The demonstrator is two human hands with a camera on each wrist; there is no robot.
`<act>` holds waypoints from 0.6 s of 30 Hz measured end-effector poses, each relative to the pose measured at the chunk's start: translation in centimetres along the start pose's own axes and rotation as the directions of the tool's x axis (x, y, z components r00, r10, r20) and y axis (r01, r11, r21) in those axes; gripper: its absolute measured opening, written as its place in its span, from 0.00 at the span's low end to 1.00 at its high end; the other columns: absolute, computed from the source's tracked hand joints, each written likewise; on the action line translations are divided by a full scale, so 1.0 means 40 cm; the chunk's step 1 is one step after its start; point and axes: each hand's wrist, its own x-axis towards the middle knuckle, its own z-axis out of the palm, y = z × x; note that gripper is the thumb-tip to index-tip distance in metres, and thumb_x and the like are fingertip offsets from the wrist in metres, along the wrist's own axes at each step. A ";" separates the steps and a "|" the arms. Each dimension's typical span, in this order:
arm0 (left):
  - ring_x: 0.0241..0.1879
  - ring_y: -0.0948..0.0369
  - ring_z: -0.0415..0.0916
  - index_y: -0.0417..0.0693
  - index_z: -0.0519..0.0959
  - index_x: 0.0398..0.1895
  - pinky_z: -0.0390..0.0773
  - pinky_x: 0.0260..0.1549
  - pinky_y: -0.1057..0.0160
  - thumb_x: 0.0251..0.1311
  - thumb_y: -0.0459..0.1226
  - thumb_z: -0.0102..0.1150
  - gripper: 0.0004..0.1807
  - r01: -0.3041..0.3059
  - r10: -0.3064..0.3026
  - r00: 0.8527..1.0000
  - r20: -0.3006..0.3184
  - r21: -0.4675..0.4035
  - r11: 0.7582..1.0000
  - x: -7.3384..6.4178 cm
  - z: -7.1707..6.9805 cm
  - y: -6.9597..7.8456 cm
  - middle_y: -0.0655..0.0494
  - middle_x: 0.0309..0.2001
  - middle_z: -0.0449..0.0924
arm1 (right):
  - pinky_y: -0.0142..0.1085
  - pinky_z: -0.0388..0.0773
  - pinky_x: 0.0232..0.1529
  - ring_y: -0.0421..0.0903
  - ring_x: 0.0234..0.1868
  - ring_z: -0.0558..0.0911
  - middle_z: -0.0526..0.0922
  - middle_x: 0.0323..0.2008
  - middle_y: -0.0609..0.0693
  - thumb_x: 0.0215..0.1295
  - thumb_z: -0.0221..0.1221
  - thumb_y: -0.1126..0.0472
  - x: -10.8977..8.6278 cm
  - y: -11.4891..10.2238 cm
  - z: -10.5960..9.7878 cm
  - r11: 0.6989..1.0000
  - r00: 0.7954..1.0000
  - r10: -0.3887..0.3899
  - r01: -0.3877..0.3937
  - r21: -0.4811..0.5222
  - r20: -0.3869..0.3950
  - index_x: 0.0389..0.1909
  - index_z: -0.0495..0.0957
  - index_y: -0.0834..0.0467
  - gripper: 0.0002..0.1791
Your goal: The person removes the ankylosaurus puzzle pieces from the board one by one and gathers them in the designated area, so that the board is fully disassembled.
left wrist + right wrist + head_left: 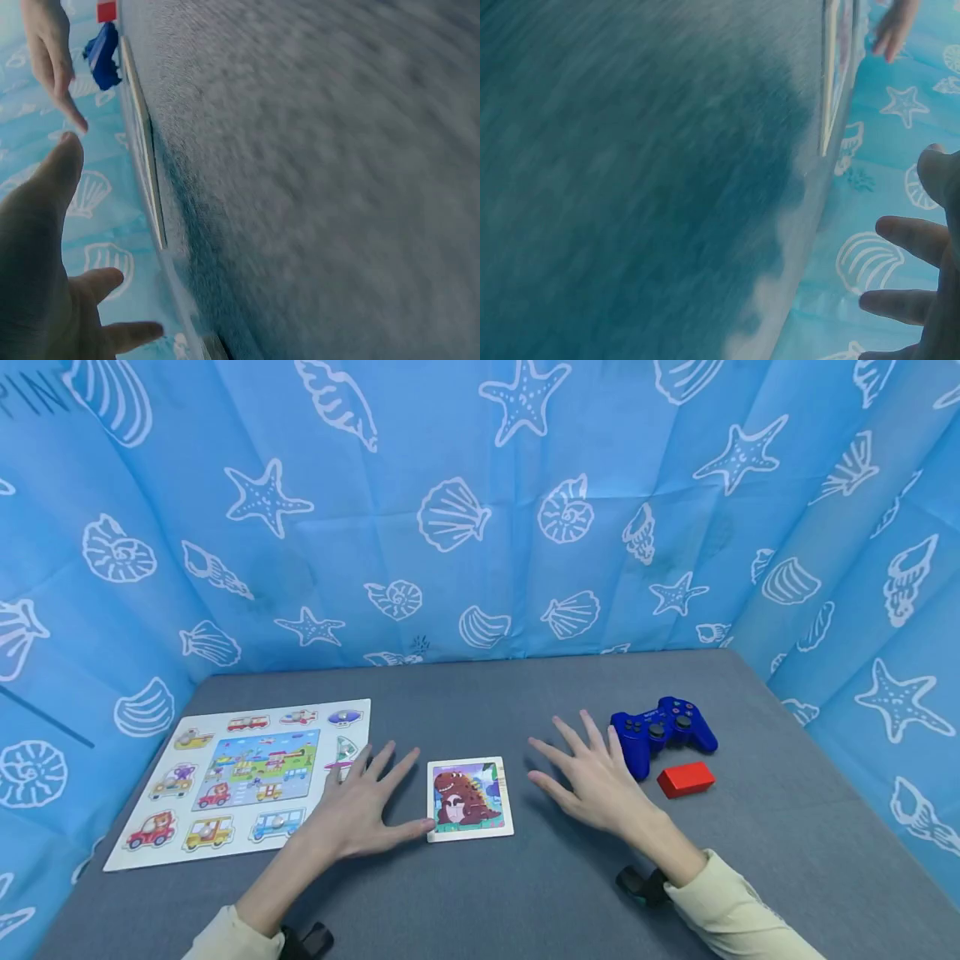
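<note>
Between the two hands lies a small square dinosaur puzzle [470, 799] in a pale wooden frame. My left hand [367, 810] hovers with fingers spread, its thumb by the puzzle's left edge in the head view; whether they touch I cannot tell. To the puzzle's right, my right hand [592, 777] is held over the table with straight, spread fingers, holding nothing. Near that hand are a blue game controller [663, 731] and a red block [686, 779]. In the left wrist view the puzzle [142, 142] appears edge-on, flat on the cloth.
A large vehicle peg puzzle board [161, 777] lies at the left, partly behind the left hand's fingers. Grey cloth covers the table [450, 902]. Blue curtains [420, 460] with shell and starfish prints hang behind it and at both sides.
</note>
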 end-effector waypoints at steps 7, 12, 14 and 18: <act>0.73 0.36 0.62 0.59 0.52 0.83 0.66 0.61 0.26 0.48 0.75 0.62 0.62 -0.025 0.028 0.999 0.042 -0.064 0.998 0.025 -0.002 0.012 0.42 0.77 0.61 | 0.75 0.61 0.65 0.72 0.75 0.63 0.73 0.70 0.63 0.72 0.60 0.45 0.024 -0.034 -0.003 0.985 0.999 -0.041 0.036 0.169 0.026 0.67 0.77 0.51 0.27; 0.73 0.37 0.61 0.59 0.49 0.83 0.68 0.60 0.27 0.45 0.74 0.67 0.66 -0.042 0.049 0.997 0.062 -0.107 0.993 0.047 -0.004 0.023 0.42 0.78 0.59 | 0.66 0.73 0.59 0.65 0.69 0.72 0.77 0.67 0.61 0.72 0.61 0.46 0.053 -0.066 0.002 0.973 0.996 -0.079 0.068 0.222 0.042 0.65 0.79 0.52 0.25; 0.73 0.36 0.61 0.57 0.49 0.83 0.68 0.61 0.27 0.45 0.73 0.67 0.67 -0.053 0.062 0.996 0.068 -0.120 0.991 0.056 -0.004 0.025 0.41 0.78 0.58 | 0.65 0.74 0.58 0.63 0.67 0.73 0.77 0.66 0.61 0.72 0.60 0.46 0.065 -0.079 0.008 0.970 0.995 -0.083 0.068 0.232 0.055 0.65 0.79 0.52 0.25; 0.72 0.36 0.62 0.54 0.49 0.83 0.67 0.62 0.28 0.45 0.72 0.69 0.67 -0.070 0.080 0.994 0.077 -0.128 0.989 0.072 -0.001 0.026 0.39 0.77 0.60 | 0.63 0.74 0.58 0.61 0.65 0.74 0.79 0.64 0.59 0.72 0.60 0.46 0.086 -0.105 0.017 0.959 0.993 -0.093 0.070 0.274 0.073 0.64 0.79 0.52 0.24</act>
